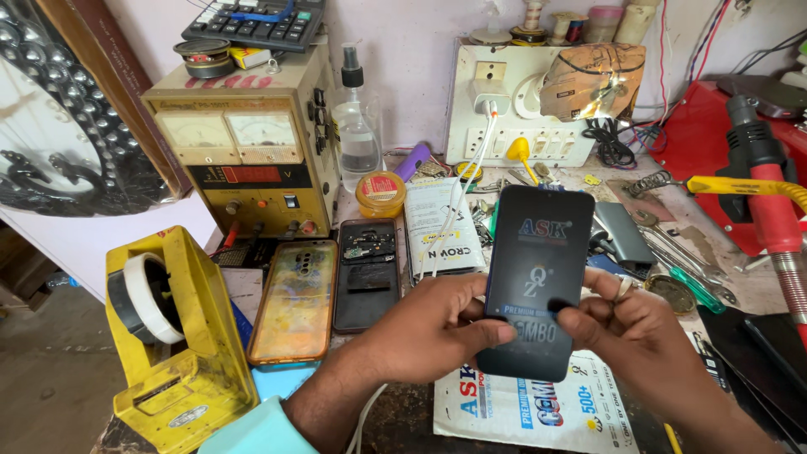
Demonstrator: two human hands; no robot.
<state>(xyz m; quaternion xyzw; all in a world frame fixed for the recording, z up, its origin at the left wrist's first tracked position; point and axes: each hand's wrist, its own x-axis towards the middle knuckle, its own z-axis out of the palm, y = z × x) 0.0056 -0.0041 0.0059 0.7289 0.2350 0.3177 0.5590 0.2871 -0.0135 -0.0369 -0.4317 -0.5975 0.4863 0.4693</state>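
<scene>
Phone repair workshop: bench power supply [252,151], hot-air gun [769,185], opened phone [367,273]

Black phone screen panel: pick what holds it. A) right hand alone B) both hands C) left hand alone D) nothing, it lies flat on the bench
B: the left hand grips the black phone screen panel at its left edge and the right hand pinches its right edge, above the bench.

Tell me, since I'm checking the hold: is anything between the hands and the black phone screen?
Nothing visible. The left hand and right hand both touch the black phone screen directly, holding it above the printed packet.
</scene>
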